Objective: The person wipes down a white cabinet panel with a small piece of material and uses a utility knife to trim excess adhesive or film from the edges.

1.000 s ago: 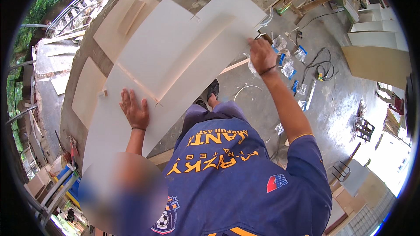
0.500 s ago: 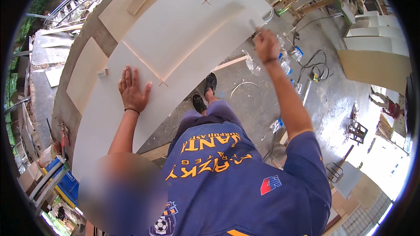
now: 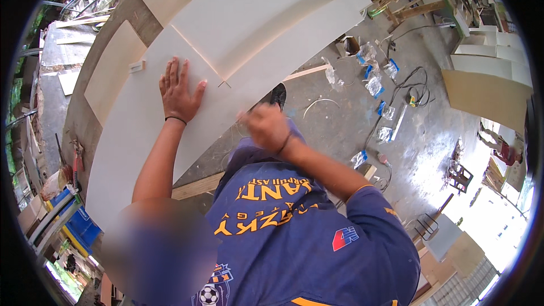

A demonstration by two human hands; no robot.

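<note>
A large white panel (image 3: 150,110) stretches diagonally before me, with an angled line (image 3: 198,54) cut or scored into it and a soft shadow along its longer leg. Small crossed pencil marks (image 3: 225,84) sit at the corner of that line. My left hand (image 3: 181,90) lies flat on the panel, fingers extended, left of the corner. Close to the panel's near edge, my right hand (image 3: 266,127) is curled closed and smeared by motion; whatever it may hold cannot be made out.
A small pale wood block (image 3: 136,67) rests by the panel's left edge. Beige boards (image 3: 116,71) lie beyond it. On the concrete floor at right are silver-and-blue packets (image 3: 374,86), a black cable (image 3: 419,88) and a wood strip (image 3: 306,72). Stacked panels (image 3: 484,90) stand farther right.
My right hand has swept from the panel's far right end back toward my body. My left hand stays flat on the panel. The view has shifted slightly.
</note>
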